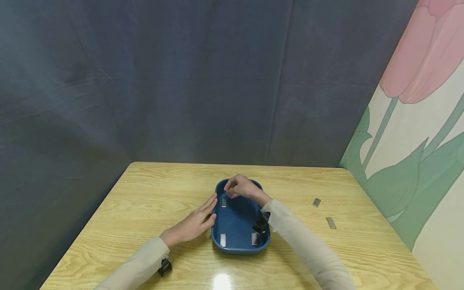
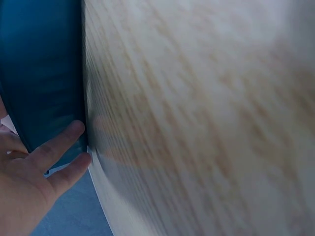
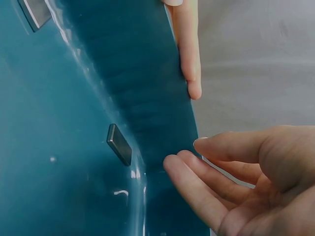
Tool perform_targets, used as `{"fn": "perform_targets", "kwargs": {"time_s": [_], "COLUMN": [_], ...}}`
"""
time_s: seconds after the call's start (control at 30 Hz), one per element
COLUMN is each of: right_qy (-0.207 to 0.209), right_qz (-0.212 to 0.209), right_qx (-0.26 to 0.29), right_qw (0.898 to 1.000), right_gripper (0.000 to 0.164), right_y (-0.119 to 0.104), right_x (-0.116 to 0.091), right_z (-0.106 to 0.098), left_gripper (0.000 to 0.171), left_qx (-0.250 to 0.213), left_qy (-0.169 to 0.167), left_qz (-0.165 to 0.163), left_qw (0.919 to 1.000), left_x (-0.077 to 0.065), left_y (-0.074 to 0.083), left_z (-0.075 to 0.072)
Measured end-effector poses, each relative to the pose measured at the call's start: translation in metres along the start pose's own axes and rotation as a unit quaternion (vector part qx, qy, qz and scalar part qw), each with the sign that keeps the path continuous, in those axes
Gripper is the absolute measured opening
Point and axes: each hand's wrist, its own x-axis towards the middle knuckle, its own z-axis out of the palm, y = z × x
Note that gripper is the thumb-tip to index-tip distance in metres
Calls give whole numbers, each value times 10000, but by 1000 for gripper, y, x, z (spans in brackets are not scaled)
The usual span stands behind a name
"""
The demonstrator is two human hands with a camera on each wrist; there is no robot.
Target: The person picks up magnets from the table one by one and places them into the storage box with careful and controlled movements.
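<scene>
A deep blue rectangular tray (image 1: 237, 219) with rounded corners stands on the table, long side pointing away from me. Inside lie small flat metallic rectangular pieces: one near the far left corner (image 1: 224, 202), one at the near left (image 1: 222, 240), one at the near right (image 1: 255, 239). My left hand (image 1: 193, 225) rests against the tray's left wall, its fingers extended. Over the tray's far end hovers my right hand (image 1: 241, 187), fingers bent loosely. In the right wrist view its thumb and fingers (image 3: 189, 179) stand apart with nothing between them, beside the far left metallic piece (image 3: 119, 145).
Two more small flat metallic pieces lie on the wooden table to the right, one farther back (image 1: 317, 202) and one nearer (image 1: 331, 222). A dark curtain (image 1: 203, 88) hangs behind the table. A wall painted with flowers (image 1: 427, 161) is at the right.
</scene>
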Motion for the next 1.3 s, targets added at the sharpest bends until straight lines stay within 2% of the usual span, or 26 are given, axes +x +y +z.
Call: {"fn": "perform_targets", "kwargs": {"time_s": [0.5, 0.77, 1.3], "right_qy": [6, -21, -44], "right_qz": [-113, -215, -173], "right_qx": [-291, -183, -411], "right_qw": [9995, 9996, 9990], "right_gripper": [16, 15, 16], "right_y": [-8, -14, -18], "right_x": [-10, -15, -22], "right_z": [-7, -12, -21], "left_gripper": [59, 59, 60], "left_qx": [-14, 14, 36], "left_qy": [4, 2, -22], "left_qz": [30, -5, -113], "left_qw": [10000, 10000, 9999], "left_x": [1, 1, 1], "left_y": [2, 1, 3], "left_z": [1, -1, -2]}}
